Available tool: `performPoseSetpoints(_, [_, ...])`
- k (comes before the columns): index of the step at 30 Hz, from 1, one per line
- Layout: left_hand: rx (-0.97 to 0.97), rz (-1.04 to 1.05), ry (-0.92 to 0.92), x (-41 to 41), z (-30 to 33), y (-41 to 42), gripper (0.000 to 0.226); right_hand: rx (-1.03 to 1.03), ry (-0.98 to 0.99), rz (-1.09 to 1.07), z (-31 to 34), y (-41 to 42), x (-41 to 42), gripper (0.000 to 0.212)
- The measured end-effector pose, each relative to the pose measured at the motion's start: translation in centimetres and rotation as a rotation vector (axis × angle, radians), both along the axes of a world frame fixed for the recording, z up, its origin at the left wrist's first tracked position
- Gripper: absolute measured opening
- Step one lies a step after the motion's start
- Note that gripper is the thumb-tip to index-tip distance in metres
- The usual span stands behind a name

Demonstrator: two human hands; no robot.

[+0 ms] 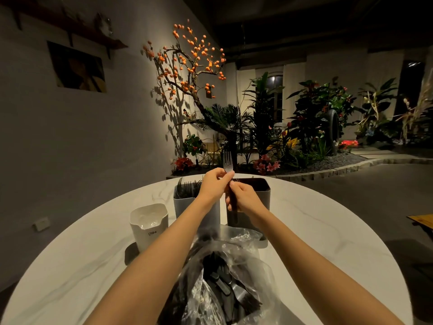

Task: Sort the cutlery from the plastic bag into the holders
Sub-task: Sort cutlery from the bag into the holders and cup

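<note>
Fingers of your left hand (214,184) pinch the fork (227,163) at its neck, mid-frame above the holders (187,202); your right hand (243,198) grips its dark handle. It looks light, stiff and probably slick, so hold the handle, not the tines.

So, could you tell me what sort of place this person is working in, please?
Probably a cafe or restaurant with an indoor garden: a round marble-look table, a decorative tree with orange fruit against the wall, and a lit bed of plants edged in stone.
</note>
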State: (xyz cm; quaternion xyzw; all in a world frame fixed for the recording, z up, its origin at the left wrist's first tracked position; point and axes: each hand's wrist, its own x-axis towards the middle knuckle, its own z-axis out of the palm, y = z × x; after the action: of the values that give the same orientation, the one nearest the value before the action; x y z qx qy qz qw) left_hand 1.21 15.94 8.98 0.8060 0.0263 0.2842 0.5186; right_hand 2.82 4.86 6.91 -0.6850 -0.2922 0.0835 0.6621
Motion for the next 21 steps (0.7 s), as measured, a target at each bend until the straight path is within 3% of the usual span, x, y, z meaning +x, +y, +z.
performPoseSetpoints(8, [-0.221,0.039,-0.104,-3.9,1.5,2.5,0.012,-0.031,0.064,-0.184,-0.1,2.3,-0.4,0.039])
performPoseSetpoints(17, [-0.308,0.154,-0.278,-5.7,2.5,4.8,0.013,-0.149,-0.003,-0.33,-0.4,3.8,-0.5,0.025])
performPoseSetpoints(21, [-0.191,0.133,-0.109,-5.6,1.7,5.5,0.014,-0.16,0.01,-0.314,-0.3,3.8,-0.6,0.026])
